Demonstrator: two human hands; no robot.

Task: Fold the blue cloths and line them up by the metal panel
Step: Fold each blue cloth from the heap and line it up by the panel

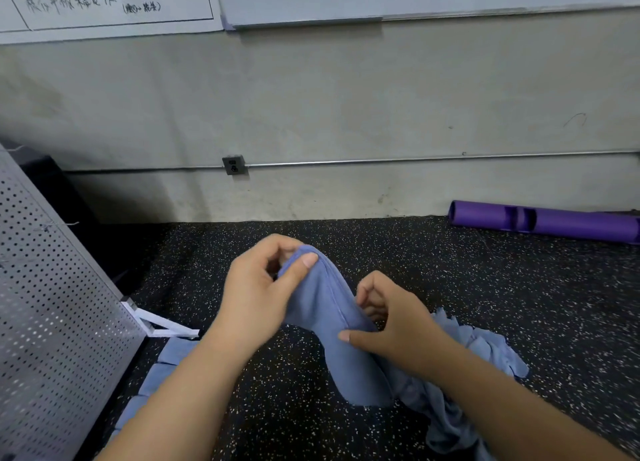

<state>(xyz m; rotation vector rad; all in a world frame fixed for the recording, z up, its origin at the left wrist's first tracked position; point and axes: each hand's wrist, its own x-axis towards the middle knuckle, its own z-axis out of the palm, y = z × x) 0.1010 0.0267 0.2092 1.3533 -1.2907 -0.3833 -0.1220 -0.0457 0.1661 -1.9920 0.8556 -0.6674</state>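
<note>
Figure: a blue cloth [325,305] was held up above the floor [450,270] between two hands. Its upper edge was pinched by the left hand [256,287], thumb pressed against curled fingers [298,269], at the highest point of the fabric. Lower and to the right, the same cloth was pinched by the right hand [398,325], thumb laid along the fold and the other fingers curled above it. From this grip the cloth was draped downward, its lower end lost against a loose pile [485,350] of unfolded blue cloths spread on the floor at the right. A row of folded cloths [175,351] was laid on the floor just beside the foot of the perforated metal panel [52,305] at the left, partly hidden by the left forearm. A purple tube [561,221] was seen against the wall [346,97] at the far right, well apart from the hands.
</note>
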